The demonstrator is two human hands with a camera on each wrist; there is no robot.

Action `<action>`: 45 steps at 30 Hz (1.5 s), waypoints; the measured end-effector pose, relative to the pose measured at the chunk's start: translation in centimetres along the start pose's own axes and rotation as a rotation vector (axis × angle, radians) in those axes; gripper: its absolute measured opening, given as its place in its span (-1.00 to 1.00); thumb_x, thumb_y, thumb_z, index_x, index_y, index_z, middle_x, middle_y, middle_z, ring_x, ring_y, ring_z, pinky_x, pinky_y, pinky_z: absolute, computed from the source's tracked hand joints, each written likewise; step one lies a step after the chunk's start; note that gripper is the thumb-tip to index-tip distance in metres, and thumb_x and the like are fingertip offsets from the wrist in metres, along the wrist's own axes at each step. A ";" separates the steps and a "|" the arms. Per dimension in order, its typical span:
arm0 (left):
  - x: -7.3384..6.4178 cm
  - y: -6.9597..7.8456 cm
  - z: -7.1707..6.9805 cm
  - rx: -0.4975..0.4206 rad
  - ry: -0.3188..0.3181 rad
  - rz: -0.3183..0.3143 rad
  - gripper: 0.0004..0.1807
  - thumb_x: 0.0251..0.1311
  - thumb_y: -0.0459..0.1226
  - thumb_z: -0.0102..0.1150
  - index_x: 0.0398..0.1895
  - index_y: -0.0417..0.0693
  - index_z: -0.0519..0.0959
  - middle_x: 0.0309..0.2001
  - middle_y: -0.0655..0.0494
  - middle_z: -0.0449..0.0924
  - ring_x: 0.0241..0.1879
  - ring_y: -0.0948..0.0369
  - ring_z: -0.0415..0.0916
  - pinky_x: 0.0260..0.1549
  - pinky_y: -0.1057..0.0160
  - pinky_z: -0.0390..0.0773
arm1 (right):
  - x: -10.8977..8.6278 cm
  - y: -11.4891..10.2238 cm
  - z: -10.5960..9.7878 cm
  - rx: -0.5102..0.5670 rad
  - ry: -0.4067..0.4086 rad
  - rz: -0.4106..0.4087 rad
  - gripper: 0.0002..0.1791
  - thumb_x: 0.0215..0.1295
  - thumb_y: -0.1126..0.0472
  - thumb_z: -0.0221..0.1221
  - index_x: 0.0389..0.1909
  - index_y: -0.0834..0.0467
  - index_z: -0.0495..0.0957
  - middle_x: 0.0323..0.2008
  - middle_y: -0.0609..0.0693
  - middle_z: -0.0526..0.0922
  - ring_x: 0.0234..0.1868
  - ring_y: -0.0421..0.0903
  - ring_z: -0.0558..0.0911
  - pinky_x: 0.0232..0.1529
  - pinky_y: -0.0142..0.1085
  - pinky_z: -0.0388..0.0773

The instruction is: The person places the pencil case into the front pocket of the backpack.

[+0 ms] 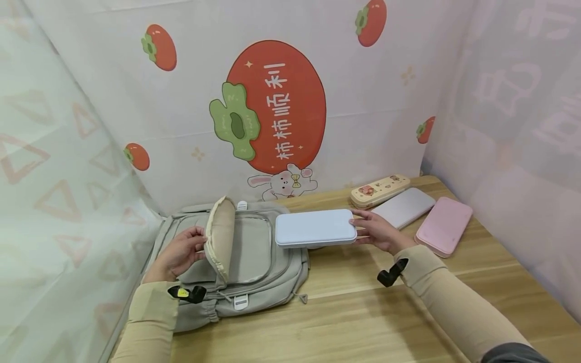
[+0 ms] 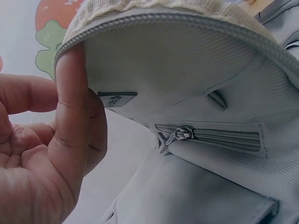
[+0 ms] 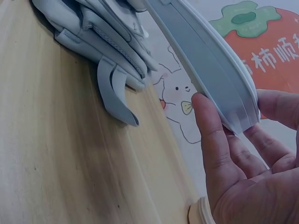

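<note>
A grey backpack (image 1: 283, 287) lies on the table with its front pocket unzipped. My left hand (image 1: 183, 249) holds up the pocket's flap (image 1: 221, 232), whose lining is cream in the head view. Seen from the left wrist, the fingers of that hand (image 2: 56, 135) are at the zipped edge, and a small zipped inner pocket (image 2: 224, 140) shows below. With thumb and fingers, my right hand (image 1: 376, 233) grips one end of a light blue rectangular case (image 1: 315, 228). The case is held level above the table, its far end overlapping the backpack's right side in the head view.
At the back right of the wooden table (image 1: 345, 317) lie a long cream case with printed pictures (image 1: 381, 191), a flat silvery-white case (image 1: 404, 207) and a pink case (image 1: 444, 227). Printed cloth (image 1: 363, 116) hangs behind the table and along both sides.
</note>
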State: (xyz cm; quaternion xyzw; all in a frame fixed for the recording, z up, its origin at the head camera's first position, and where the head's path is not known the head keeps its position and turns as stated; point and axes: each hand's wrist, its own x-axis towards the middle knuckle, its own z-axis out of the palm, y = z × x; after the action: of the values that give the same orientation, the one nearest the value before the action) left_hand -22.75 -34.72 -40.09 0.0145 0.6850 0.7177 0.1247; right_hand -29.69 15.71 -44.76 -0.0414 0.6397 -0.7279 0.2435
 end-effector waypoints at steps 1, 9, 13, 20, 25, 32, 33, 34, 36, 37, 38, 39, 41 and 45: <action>0.0 0.0 0.0 0.002 0.006 -0.002 -0.82 0.56 -0.48 -0.14 -0.20 -0.10 0.43 -0.31 0.13 0.50 -0.36 0.31 0.53 -0.37 0.32 0.63 | 0.1 0.1 0.1 -0.004 0.000 -0.001 -0.28 0.61 0.31 -0.02 0.61 0.35 -0.12 -0.21 -0.05 0.69 -0.24 -0.14 0.74 -0.20 -0.19 0.72; -0.1 -0.1 0.1 0.009 0.011 -0.002 -0.85 0.56 -0.46 -0.12 -0.20 -0.11 0.41 -0.32 0.14 0.48 -0.38 0.32 0.49 -0.36 0.32 0.64 | 1.0 0.9 1.1 -0.063 -0.002 -0.005 -0.33 0.62 0.30 -0.02 0.61 0.31 -0.03 -0.21 -0.05 0.70 -0.25 -0.13 0.74 -0.22 -0.21 0.72; 0.0 -0.1 0.1 0.008 0.013 -0.004 -0.87 0.56 -0.45 -0.10 -0.19 -0.11 0.41 -0.31 0.13 0.48 -0.37 0.31 0.50 -0.36 0.31 0.64 | 1.2 1.1 1.6 -0.055 -0.002 -0.007 -0.33 0.61 0.30 0.01 0.61 0.30 0.01 -0.16 -0.01 0.68 -0.23 -0.12 0.74 -0.20 -0.18 0.72; -0.2 0.0 0.1 -0.004 -0.001 0.004 -0.84 0.55 -0.46 -0.10 -0.21 -0.08 0.43 -0.33 0.14 0.48 -0.38 0.32 0.50 -0.35 0.30 0.65 | 1.3 1.3 2.4 -0.042 -0.005 0.008 -0.31 0.60 0.29 0.04 0.61 0.29 0.01 -0.15 0.01 0.67 -0.23 -0.11 0.73 -0.20 -0.18 0.72; -0.5 0.0 0.0 -0.055 -0.040 0.031 -0.89 0.56 -0.44 -0.06 -0.18 -0.13 0.44 -0.30 0.13 0.52 -0.34 0.30 0.55 -0.35 0.29 0.65 | 1.5 1.5 3.2 -0.048 -0.016 0.012 -0.32 0.59 0.31 0.02 0.60 0.31 0.01 -0.17 0.00 0.69 -0.24 -0.11 0.74 -0.16 -0.13 0.72; -0.5 0.3 0.1 -0.102 -0.103 0.075 -0.81 0.57 -0.48 -0.14 -0.19 -0.10 0.45 -0.30 0.15 0.54 -0.33 0.31 0.57 -0.36 0.31 0.64 | 2.4 1.9 4.4 -0.057 -0.006 0.015 -0.34 0.57 0.31 0.05 0.58 0.30 0.09 -0.16 0.02 0.68 -0.24 -0.09 0.73 -0.22 -0.16 0.72; -0.5 0.4 0.1 -0.101 -0.107 0.079 -0.79 0.57 -0.48 -0.16 -0.19 -0.09 0.45 -0.29 0.16 0.54 -0.33 0.31 0.57 -0.36 0.31 0.64 | 2.5 2.0 4.5 -0.057 -0.003 0.019 -0.35 0.57 0.31 0.05 0.58 0.30 0.09 -0.16 0.02 0.68 -0.24 -0.09 0.73 -0.24 -0.17 0.72; -0.4 0.4 0.1 -0.099 -0.108 0.082 -0.78 0.58 -0.49 -0.18 -0.19 -0.08 0.46 -0.29 0.16 0.54 -0.33 0.32 0.57 -0.36 0.31 0.64 | 2.7 2.0 4.7 -0.054 0.003 0.027 -0.35 0.57 0.31 0.05 0.58 0.29 0.10 -0.17 0.02 0.68 -0.25 -0.09 0.73 -0.24 -0.18 0.72; -0.3 0.6 0.2 -0.093 -0.105 0.084 -0.76 0.58 -0.49 -0.20 -0.19 -0.08 0.46 -0.29 0.16 0.55 -0.33 0.32 0.57 -0.36 0.31 0.65 | 2.9 2.1 5.0 -0.051 0.012 0.038 -0.36 0.57 0.31 0.05 0.58 0.28 0.11 -0.17 0.03 0.68 -0.26 -0.10 0.72 -0.26 -0.19 0.71; -0.3 0.6 0.2 -0.089 -0.101 0.084 -0.76 0.58 -0.50 -0.20 -0.19 -0.07 0.46 -0.29 0.16 0.55 -0.32 0.31 0.58 -0.36 0.30 0.65 | 3.0 2.1 5.2 -0.055 0.011 0.039 -0.36 0.58 0.31 0.05 0.58 0.29 0.11 -0.16 0.04 0.68 -0.25 -0.10 0.72 -0.25 -0.18 0.72; -0.3 0.7 0.2 -0.088 -0.096 0.082 -0.76 0.57 -0.50 -0.20 -0.19 -0.08 0.46 -0.29 0.16 0.55 -0.32 0.31 0.58 -0.36 0.30 0.65 | 3.0 2.1 5.4 -0.057 0.012 0.043 -0.36 0.57 0.31 0.05 0.58 0.28 0.11 -0.15 0.05 0.67 -0.25 -0.10 0.72 -0.25 -0.18 0.71; -0.3 0.8 0.2 -0.085 -0.091 0.081 -0.75 0.57 -0.50 -0.20 -0.19 -0.08 0.46 -0.28 0.16 0.56 -0.32 0.31 0.59 -0.36 0.30 0.65 | 3.1 2.1 5.6 -0.063 0.008 0.042 -0.36 0.57 0.30 0.05 0.58 0.28 0.11 -0.14 0.06 0.67 -0.25 -0.09 0.71 -0.25 -0.18 0.71; -0.4 0.9 0.2 -0.086 -0.081 0.078 -0.76 0.57 -0.50 -0.20 -0.19 -0.08 0.46 -0.29 0.15 0.56 -0.32 0.31 0.59 -0.36 0.29 0.65 | 3.4 2.1 6.1 -0.071 0.010 0.045 -0.36 0.56 0.29 0.07 0.57 0.27 0.14 -0.14 0.08 0.66 -0.25 -0.09 0.69 -0.25 -0.18 0.71; -0.4 1.1 0.2 -0.094 -0.069 0.075 -0.78 0.56 -0.49 -0.17 -0.19 -0.08 0.46 -0.28 0.15 0.57 -0.31 0.30 0.60 -0.36 0.29 0.66 | 4.2 2.1 7.0 -0.083 0.017 0.055 -0.37 0.55 0.29 0.10 0.56 0.25 0.20 -0.18 0.09 0.66 -0.28 -0.09 0.68 -0.29 -0.21 0.71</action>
State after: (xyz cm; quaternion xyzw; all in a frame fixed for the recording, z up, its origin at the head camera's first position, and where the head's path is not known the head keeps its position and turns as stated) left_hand -22.47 -34.64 -38.90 0.0590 0.6446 0.7525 0.1218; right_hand -30.17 7.51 -46.52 -0.0276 0.6722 -0.6942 0.2561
